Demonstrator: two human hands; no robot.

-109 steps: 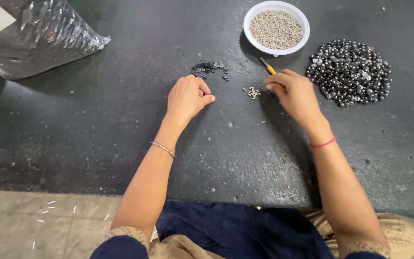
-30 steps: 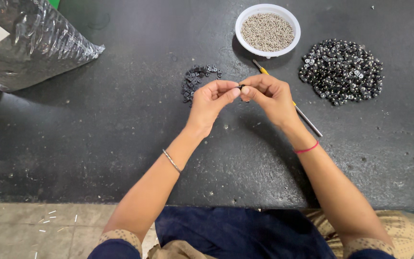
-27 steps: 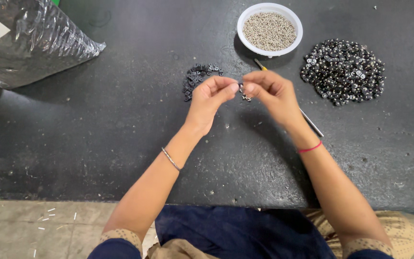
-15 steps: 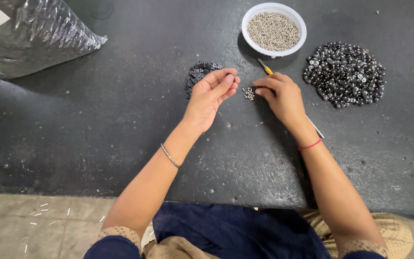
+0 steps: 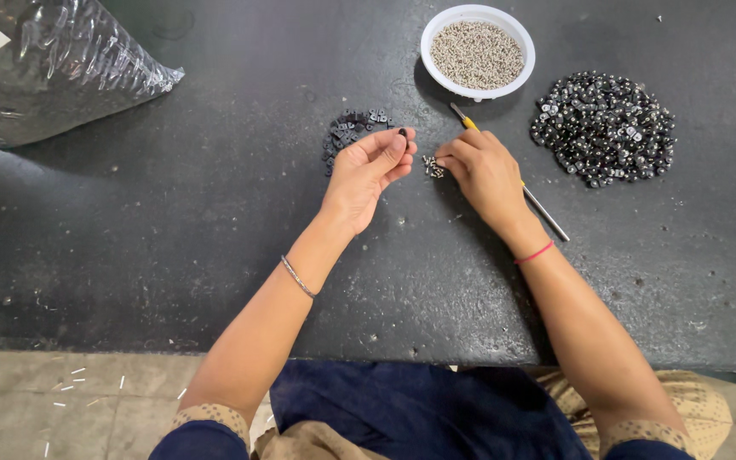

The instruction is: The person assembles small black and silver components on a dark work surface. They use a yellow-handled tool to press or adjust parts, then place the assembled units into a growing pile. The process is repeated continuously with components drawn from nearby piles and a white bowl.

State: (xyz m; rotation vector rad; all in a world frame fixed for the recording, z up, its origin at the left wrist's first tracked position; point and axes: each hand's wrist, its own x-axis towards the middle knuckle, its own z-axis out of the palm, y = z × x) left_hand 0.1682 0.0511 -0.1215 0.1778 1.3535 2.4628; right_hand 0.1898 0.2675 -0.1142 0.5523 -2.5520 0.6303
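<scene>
My left hand point(image 5: 366, 175) hovers palm-up over the dark table, with a small black piece point(image 5: 402, 132) pinched at its fingertips. It is right beside a little heap of small black pieces point(image 5: 344, 134). My right hand point(image 5: 485, 173) rests on the table, its fingertips pinched together on a tiny cluster of silver screws point(image 5: 431, 166). A screwdriver point(image 5: 547, 213) with a yellow handle lies under that hand, and its metal shaft sticks out past the wrist.
A white bowl point(image 5: 433, 66) of small silver screws stands at the back. To its right lies a large pile of shiny black round parts point(image 5: 606, 128). A clear plastic bag point(image 5: 61, 68) of dark parts sits at the far left. The table edge point(image 5: 129, 345) runs near my lap.
My hands were joined above the table a second ago. They have parted: the right dropped to the silver screws, and the left opened out toward the small black heap.
</scene>
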